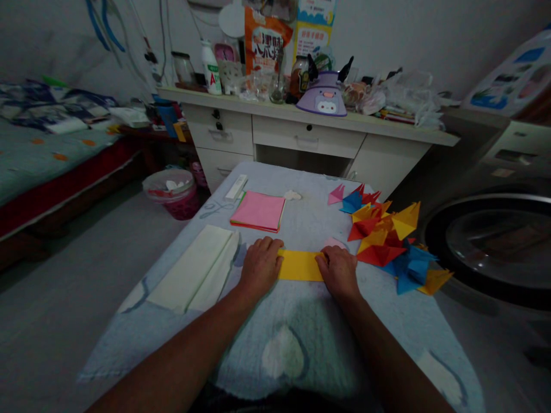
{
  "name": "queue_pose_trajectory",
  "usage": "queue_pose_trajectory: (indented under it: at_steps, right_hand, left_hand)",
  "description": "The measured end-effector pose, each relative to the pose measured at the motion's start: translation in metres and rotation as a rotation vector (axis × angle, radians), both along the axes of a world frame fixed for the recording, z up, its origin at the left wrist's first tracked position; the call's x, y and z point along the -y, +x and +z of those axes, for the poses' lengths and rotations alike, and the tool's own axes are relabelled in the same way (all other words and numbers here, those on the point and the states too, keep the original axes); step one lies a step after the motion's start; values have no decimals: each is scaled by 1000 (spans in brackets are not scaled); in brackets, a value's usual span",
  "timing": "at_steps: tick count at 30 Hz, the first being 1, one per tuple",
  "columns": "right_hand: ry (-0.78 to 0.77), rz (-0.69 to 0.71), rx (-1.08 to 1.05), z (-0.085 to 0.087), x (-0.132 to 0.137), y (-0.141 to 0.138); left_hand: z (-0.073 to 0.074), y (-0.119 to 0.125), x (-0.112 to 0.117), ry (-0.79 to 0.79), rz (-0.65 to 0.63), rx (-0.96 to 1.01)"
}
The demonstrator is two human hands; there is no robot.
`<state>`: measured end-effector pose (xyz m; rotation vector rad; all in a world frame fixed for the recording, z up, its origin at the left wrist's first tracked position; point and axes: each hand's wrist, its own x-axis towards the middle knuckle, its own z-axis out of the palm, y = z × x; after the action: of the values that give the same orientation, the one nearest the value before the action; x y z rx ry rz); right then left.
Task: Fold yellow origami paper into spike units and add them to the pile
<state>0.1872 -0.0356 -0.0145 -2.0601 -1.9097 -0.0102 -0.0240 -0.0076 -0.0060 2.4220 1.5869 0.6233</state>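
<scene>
A yellow sheet of paper (300,265), folded into a long strip, lies on the cloth-covered table (301,338). My left hand (260,264) presses down on its left end with fingers curled together. My right hand (339,269) holds down its right end, fingers bent onto the paper. A stack of coloured paper with a pink sheet on top (259,211) lies just beyond my left hand. To the right sits a pile of folded paper pieces (390,241) in yellow, red, blue and pink.
A folded white cloth (196,269) lies at the table's left side. A white box (236,187) is near the far left corner. Beyond stand a cluttered white desk (310,129), a pink bin (172,192), a bed (38,155) at left and a washing machine (491,241) at right.
</scene>
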Motion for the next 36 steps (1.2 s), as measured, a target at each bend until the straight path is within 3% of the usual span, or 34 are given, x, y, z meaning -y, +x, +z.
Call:
queue_pose_trajectory:
  at_steps: [4, 9, 17, 23, 36]
  right_hand:
    - [64, -19, 17, 4, 2, -3]
    - [-70, 187, 10, 12, 5, -12]
    - [-27, 191, 71, 10, 16, -25]
    - [-27, 191, 110, 10, 18, -27]
    - [-139, 87, 75, 7, 14, 22]
  left_hand:
    - [-1, -1, 1, 51, -39, 9]
    - [-6, -2, -2, -60, -274, -25]
    - [1, -3, 6, -71, -256, 15]
    - [-3, -5, 5, -124, -249, 66]
    - [2, -25, 2, -213, -260, 114]
